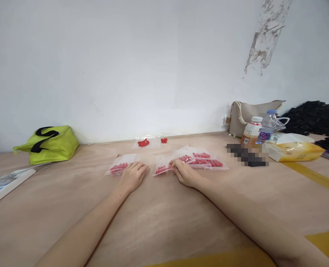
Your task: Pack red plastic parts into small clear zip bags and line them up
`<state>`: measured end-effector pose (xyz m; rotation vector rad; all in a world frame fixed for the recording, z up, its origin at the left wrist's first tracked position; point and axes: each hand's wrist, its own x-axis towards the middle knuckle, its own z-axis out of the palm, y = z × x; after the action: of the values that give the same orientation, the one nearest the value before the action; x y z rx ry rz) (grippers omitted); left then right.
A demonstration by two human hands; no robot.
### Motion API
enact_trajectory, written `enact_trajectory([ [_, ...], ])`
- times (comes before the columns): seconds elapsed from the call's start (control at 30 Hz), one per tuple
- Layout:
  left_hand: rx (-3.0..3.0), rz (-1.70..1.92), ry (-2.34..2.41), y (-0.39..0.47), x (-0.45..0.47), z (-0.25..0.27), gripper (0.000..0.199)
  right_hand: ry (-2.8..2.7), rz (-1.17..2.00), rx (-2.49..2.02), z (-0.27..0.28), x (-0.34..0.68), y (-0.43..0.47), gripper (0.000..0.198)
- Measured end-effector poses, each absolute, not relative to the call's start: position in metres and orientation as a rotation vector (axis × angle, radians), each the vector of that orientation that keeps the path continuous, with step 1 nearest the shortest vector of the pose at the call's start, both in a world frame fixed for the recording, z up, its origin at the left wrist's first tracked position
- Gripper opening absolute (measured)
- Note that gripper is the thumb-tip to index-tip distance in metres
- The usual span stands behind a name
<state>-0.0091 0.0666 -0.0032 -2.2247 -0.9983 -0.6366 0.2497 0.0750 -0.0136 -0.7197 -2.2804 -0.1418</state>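
My left hand (133, 175) lies palm down on the table with its fingers stretched out, at the right edge of a clear zip bag (119, 165) of small red capsule-shaped pieces. My right hand (184, 172) grips the right end of another zip bag (161, 167), also with red pieces in it; the fingertips are partly hidden. Right behind that hand is an overlapping pile of similar bags (209, 162) filled with red pieces. Farther back, near the wall, loose-looking red pieces (143, 142) lie on or in clear plastic.
A yellow-green bag (53, 144) and a white flat box (7, 187) are at the left. On the right are a grey bag (245, 115), a drink bottle (253, 131), a water bottle (267, 126), a tissue pack (295, 148), a pixelated dark object (248, 155) and a black heap (315, 118).
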Motion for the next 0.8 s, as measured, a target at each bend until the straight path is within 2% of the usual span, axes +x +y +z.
enact_trajectory([
  [0.13,-2.285,-0.648,-1.046,0.070,-0.012,-0.006,0.021,-2.342,0.100,-0.694,-0.013,0.245,0.073,0.014],
  [0.27,-2.297,-0.595,-1.069,0.071,-0.014,-0.007,0.021,-2.322,0.100,-0.780,-0.006,0.260,0.083,0.015],
  [0.5,-2.175,-0.565,-1.207,0.069,-0.014,0.003,0.019,-2.285,-0.273,-1.002,0.007,0.290,0.095,0.011],
  [0.67,-1.972,-0.569,-1.764,0.081,-0.047,0.017,0.035,-2.192,-0.440,-1.121,0.004,0.286,0.091,0.026],
  [0.8,-1.997,-0.344,-2.131,0.091,-0.077,0.021,0.048,-2.287,-0.515,-1.037,0.001,0.270,0.083,0.031],
])
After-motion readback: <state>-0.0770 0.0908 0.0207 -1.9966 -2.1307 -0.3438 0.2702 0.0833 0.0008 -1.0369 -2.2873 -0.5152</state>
